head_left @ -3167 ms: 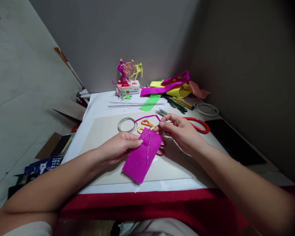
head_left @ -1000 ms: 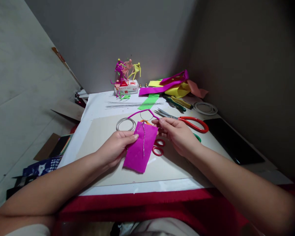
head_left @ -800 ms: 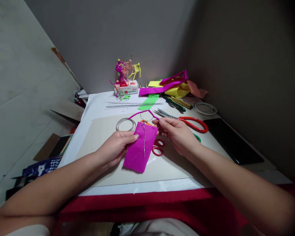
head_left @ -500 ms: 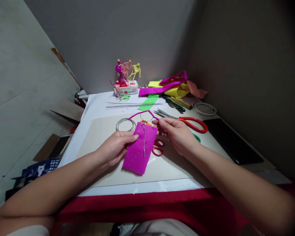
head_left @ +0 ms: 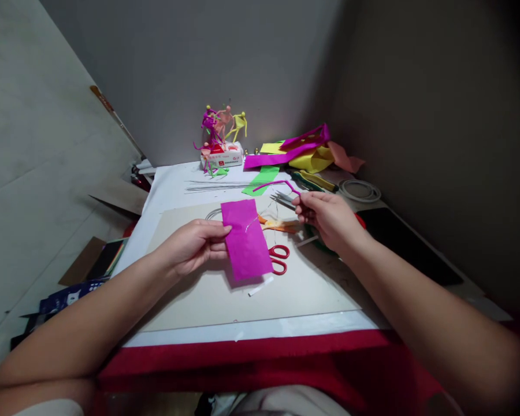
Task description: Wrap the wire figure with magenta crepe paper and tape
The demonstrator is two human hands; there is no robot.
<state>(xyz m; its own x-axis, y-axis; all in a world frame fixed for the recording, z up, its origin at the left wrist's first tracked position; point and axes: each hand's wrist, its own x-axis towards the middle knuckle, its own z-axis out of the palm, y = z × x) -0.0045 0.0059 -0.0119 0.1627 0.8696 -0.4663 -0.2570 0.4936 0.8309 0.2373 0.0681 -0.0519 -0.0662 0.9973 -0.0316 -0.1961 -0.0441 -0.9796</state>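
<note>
My left hand pinches the left edge of a magenta paper rectangle, held above the board with its thumb on top. Between the fingers of my right hand is a bent wire wrapped in magenta paper, its long end pointing left. Thin silvery wire hangs below the wrapped part, and a strand crosses the face of the paper. Beneath and between the hands lie red-handled scissors and an orange-handled tool. The large scissors' blades show beside my right hand, which hides most of their handles.
A grey board covers the table's front. Behind it are thin wires, a green strip, pliers and coloured paper. Small paper figures stand on a box. A black flat slab lies right.
My right hand has moved up and right with the wrapped wire, away from the paper. My left hand has shifted slightly left, and the paper has turned, its upper end now farther left.
</note>
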